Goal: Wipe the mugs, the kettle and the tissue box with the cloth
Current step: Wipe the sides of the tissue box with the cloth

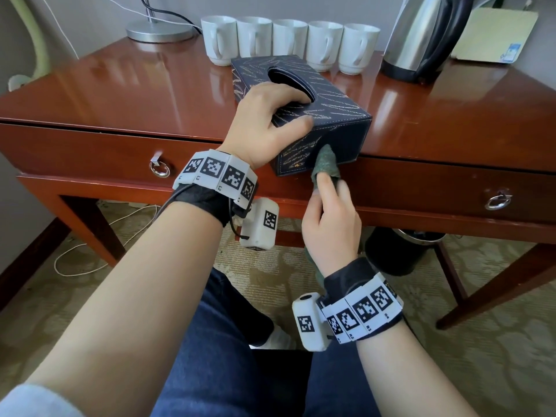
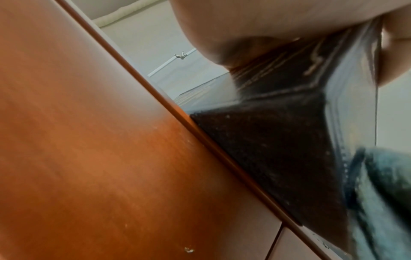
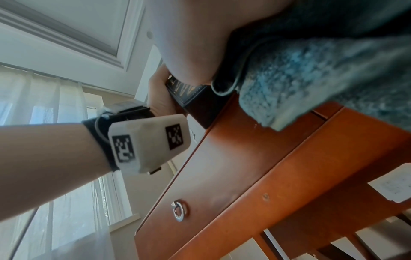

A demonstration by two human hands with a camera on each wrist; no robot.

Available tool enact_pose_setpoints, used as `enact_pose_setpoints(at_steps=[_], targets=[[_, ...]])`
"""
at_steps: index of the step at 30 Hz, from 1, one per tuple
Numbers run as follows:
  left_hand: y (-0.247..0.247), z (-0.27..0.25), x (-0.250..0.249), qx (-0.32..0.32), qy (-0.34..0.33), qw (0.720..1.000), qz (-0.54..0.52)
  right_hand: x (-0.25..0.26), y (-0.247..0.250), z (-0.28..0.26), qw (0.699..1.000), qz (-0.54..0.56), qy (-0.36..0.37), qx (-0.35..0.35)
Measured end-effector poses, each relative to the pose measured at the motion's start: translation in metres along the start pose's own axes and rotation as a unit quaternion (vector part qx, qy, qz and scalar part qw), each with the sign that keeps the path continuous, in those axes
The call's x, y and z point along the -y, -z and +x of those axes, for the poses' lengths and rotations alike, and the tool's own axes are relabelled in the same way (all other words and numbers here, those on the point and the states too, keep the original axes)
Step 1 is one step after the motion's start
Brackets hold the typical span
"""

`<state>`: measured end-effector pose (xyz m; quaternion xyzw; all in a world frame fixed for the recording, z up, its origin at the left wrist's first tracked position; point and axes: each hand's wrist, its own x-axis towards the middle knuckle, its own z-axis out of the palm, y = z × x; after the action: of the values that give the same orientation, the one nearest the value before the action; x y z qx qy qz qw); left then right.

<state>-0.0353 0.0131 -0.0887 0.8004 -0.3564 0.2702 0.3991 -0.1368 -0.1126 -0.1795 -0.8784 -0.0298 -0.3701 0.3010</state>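
Our left hand (image 1: 264,115) clamps the stiff, light dark leather tissue box (image 1: 328,112) by its slot; our right hand (image 1: 329,224) pinches the soft green cloth (image 1: 326,164).

Wooden desk (image 1: 126,94) bears mugs (image 1: 290,40), kettle (image 1: 421,37), tissue box (image 1: 331,97), lamp base (image 1: 159,31)

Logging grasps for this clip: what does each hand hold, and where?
Left hand grips the tissue box at its top opening; right hand holds the cloth bunched.

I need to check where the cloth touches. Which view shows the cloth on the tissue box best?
Head view: the cloth presses the tissue box end face. Left wrist shows a blurred edge; right wrist only close-up fabric.
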Motion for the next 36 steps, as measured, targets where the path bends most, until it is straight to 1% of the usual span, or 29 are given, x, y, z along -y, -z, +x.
enact_pose_setpoints(at_steps=[4, 8, 11, 14, 18, 21, 26, 29, 32, 36], targets=[[0.0, 0.0, 0.0, 0.003, 0.001, 1.0, 0.001, 0.007, 0.004, 0.013, 0.999, 0.011, 0.024, -0.022], [-0.001, 0.0, 0.001, 0.0, 0.002, 1.0, 0.0, 0.001, 0.007, 0.021, 0.999, -0.005, 0.008, -0.043], [-0.001, 0.0, 0.001, -0.002, 0.005, 1.0, -0.001, -0.003, 0.006, 0.016, 0.999, -0.001, -0.004, -0.038], [0.0, 0.001, 0.001, 0.0, 0.007, 1.0, -0.004, -0.002, 0.005, 0.011, 0.999, 0.019, 0.001, -0.029], [0.001, 0.001, 0.001, 0.006, 0.007, 1.0, -0.002, 0.003, 0.008, 0.018, 0.999, 0.012, 0.011, -0.042], [0.0, 0.001, 0.0, 0.006, 0.007, 1.0, -0.001, 0.002, 0.012, 0.024, 0.999, -0.009, -0.002, -0.048], [-0.001, 0.0, 0.0, 0.001, 0.007, 1.0, 0.002, -0.005, 0.013, 0.022, 0.997, -0.019, -0.049, -0.048], [-0.001, 0.0, 0.0, 0.001, 0.005, 1.0, 0.004, -0.004, 0.011, 0.017, 0.999, -0.016, -0.036, -0.038], [-0.001, 0.0, 0.001, 0.0, 0.003, 1.0, 0.004, 0.002, 0.007, 0.013, 1.0, -0.003, -0.006, -0.027], [-0.001, 0.0, 0.001, 0.0, 0.007, 1.0, 0.001, 0.004, 0.009, 0.021, 0.999, 0.008, 0.009, -0.044]])
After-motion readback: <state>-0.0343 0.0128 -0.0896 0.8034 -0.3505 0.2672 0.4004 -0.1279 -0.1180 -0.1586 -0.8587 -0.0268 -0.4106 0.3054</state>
